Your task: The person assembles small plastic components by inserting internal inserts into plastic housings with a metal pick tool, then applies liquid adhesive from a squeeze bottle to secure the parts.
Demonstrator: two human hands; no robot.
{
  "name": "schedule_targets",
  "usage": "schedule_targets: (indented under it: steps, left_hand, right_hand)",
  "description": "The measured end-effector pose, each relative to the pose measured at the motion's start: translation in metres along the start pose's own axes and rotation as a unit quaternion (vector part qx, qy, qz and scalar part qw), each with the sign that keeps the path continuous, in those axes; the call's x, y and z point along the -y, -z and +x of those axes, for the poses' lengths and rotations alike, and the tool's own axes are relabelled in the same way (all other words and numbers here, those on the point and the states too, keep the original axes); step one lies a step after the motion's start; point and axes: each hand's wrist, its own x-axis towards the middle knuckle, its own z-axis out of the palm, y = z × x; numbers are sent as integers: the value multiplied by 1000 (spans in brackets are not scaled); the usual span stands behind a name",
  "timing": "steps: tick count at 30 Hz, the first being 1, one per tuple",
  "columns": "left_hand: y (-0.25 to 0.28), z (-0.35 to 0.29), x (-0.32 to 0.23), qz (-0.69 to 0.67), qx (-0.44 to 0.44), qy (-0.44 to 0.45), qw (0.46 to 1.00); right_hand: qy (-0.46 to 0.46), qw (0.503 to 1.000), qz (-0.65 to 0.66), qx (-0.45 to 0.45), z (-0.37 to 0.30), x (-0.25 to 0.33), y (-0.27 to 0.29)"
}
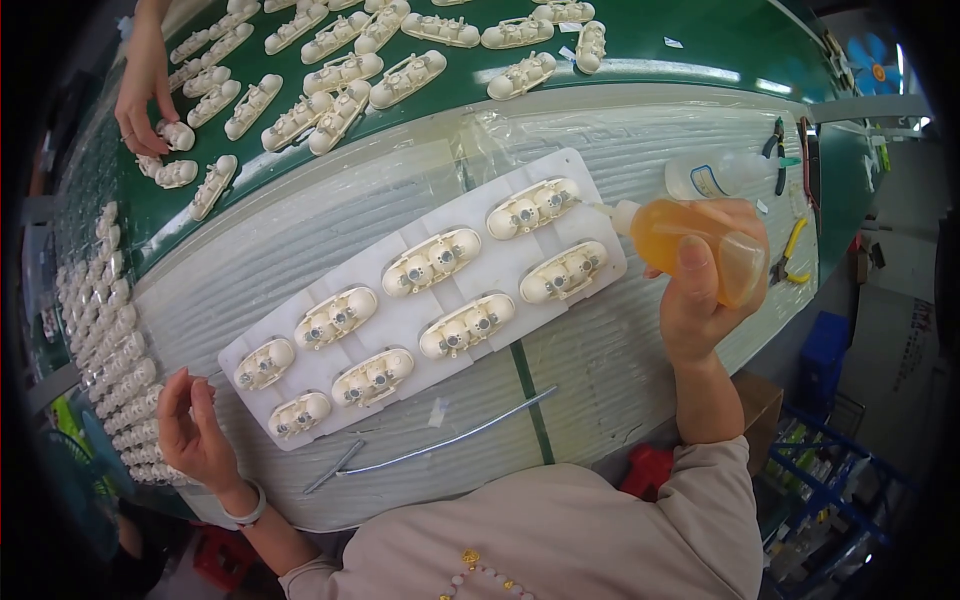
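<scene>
Tilting toward the white tray (pixel 395 322), the amber squeeze bottle (pixel 700 245) lies nearly sideways so its nozzle meets the far cream housing (pixel 533 207) seated there. The right hand (pixel 700 295) is wrapped around the bottle, thumb pressed on its side. The left hand (pixel 192 425) rests half curled, holding nothing, at the tray's near corner, seemingly steadying it. Beyond, on the green counter (pixel 690 45), loose housings lie in rows, where another person's hand (pixel 140 95) handles one.
</scene>
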Motion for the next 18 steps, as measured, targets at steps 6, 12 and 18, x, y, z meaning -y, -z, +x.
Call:
schedule_targets:
  steps: [6,12,18]
  left_hand:
    - [6,0,-11,45,-1,-32,998]
    - [-23,22,-31,-16,11,-68,998]
    - [-1,8,-44,-178,32,67,981]
  right_hand:
    - [-24,983,169,-64,1,3,-11]
    - [27,991,111,74,-21,40,2]
    - [137,915,104,365,-37,110,-49]
